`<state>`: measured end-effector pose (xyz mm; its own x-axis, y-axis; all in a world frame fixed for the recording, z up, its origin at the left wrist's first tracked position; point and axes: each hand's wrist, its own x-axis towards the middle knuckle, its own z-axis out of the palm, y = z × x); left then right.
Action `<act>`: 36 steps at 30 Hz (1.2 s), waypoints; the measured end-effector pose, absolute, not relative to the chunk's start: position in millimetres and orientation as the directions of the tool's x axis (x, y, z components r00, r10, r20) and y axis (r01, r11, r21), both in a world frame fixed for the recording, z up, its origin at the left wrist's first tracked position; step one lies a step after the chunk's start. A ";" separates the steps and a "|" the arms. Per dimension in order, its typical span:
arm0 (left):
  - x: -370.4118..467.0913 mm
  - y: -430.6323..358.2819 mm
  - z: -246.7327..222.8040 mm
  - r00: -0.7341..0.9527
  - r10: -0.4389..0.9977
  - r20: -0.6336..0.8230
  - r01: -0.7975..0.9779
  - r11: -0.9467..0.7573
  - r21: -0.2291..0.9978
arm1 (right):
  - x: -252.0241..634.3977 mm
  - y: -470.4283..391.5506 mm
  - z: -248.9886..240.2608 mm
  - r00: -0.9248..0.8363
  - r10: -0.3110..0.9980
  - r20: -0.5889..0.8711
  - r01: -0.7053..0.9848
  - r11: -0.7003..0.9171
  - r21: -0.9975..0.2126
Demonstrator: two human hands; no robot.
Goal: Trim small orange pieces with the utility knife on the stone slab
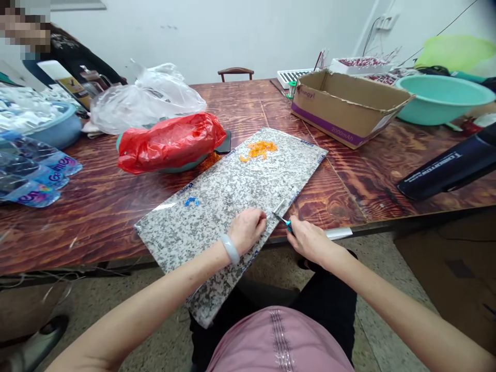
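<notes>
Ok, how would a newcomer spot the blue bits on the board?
On the reddish wooden table, find the long grey-speckled board. Near its left edge, left of the left hand, lies a small cluster of blue bits. Colour and smaller spread set them apart from the orange pile farther up.

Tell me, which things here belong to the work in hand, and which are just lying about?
Seemingly part of the work:
- blue-handled tool in the right hand
- speckled board
- orange pieces
- blue pieces

Probably just lying about:
- cardboard box
- red bag
- green basin
</notes>
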<state>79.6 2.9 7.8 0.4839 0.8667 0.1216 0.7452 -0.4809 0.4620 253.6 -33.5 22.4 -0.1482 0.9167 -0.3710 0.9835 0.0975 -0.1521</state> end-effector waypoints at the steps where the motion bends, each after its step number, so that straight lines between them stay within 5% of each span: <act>1: 81.5 2.2 8.0 0.476 0.871 0.123 0.751 -0.475 0.459 | 254.0 -33.8 20.3 -0.146 0.919 -0.367 0.982 0.089 -0.169; 15: 87.6 2.1 7.0 0.467 0.871 0.150 0.759 -0.482 0.438 | 278.8 -29.3 5.0 -0.187 0.938 -0.292 0.925 0.067 -0.375; 25: 98.4 14.0 4.1 0.496 0.856 0.146 0.773 -0.512 0.375 | 294.9 15.5 17.3 -0.133 0.991 -0.010 0.886 0.115 -0.449; 31: 97.1 0.5 13.8 0.553 0.831 0.061 0.811 -0.554 0.190 | 287.9 44.9 19.7 -0.329 0.944 -0.033 0.892 0.298 -0.340; 36: 90.6 -12.2 20.0 0.577 0.815 0.047 0.789 -0.572 0.224 | 302.1 59.4 17.0 -0.336 0.940 -0.065 0.922 0.314 -0.225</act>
<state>90.6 -12.2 20.0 0.5775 0.8151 0.0470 0.7891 -0.5720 0.2239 302.1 59.4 17.0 -0.3358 0.9397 -0.0650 0.9224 0.3140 -0.2249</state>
